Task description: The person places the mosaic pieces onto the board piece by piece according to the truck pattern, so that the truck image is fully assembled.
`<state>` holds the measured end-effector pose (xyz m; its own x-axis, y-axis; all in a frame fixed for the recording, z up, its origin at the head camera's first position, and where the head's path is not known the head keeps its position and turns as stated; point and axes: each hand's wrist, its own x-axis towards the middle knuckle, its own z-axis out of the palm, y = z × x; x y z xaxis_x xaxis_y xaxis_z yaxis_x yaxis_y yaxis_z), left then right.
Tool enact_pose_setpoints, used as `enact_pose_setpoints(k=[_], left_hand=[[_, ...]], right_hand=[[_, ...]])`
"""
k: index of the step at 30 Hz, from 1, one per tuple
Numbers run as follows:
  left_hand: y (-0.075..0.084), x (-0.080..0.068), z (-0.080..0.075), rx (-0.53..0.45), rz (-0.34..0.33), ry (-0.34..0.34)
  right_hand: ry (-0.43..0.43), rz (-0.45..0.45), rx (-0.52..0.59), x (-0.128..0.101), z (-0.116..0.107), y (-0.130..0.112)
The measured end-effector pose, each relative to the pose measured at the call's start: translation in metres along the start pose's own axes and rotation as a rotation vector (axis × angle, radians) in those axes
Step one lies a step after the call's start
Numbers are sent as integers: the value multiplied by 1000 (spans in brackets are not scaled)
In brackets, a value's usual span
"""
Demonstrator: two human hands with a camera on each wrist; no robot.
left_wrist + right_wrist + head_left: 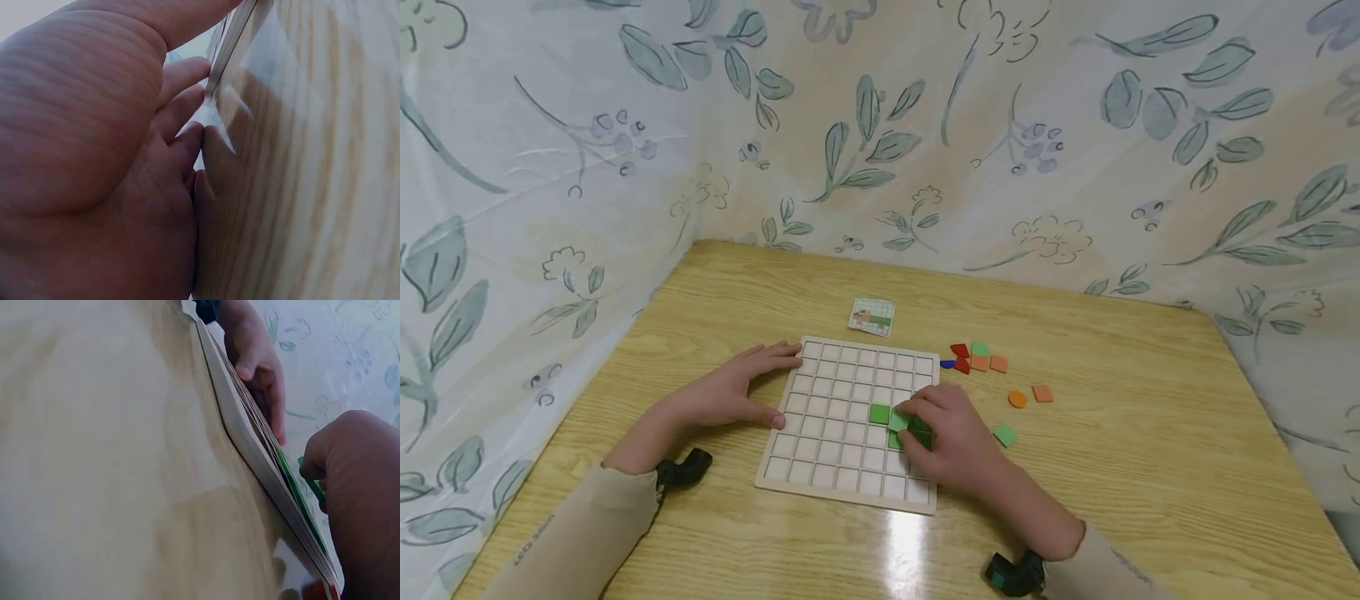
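Note:
A white grid board lies flat on the wooden table. My left hand rests against the board's left edge with straight fingers, thumb low and index finger by the top corner. In the left wrist view its fingers touch the board's rim. My right hand lies over the board's right part and pinches a green tile, seen edge-on in the right wrist view as the green tile. Another green tile sits in a cell beside it, and a darker green piece shows under the fingers.
Loose tiles lie right of the board: a red, green and orange cluster, an orange disc, an orange square and a green square. A small pattern card lies behind the board. Floral cloth walls stand close on three sides.

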<state>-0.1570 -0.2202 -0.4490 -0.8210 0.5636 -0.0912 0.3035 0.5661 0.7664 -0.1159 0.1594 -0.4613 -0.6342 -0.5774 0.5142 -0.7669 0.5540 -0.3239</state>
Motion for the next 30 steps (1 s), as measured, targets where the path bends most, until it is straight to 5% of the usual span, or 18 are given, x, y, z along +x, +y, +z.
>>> enact_pose_setpoints(k=[8,30], left_hand=[[1,-3,3,-46,-43,16],[1,-1,5,15,10,17]], right_hand=[[-17,-51,6,7,13,-16],[-43,-65,-18,5,18,-18]])
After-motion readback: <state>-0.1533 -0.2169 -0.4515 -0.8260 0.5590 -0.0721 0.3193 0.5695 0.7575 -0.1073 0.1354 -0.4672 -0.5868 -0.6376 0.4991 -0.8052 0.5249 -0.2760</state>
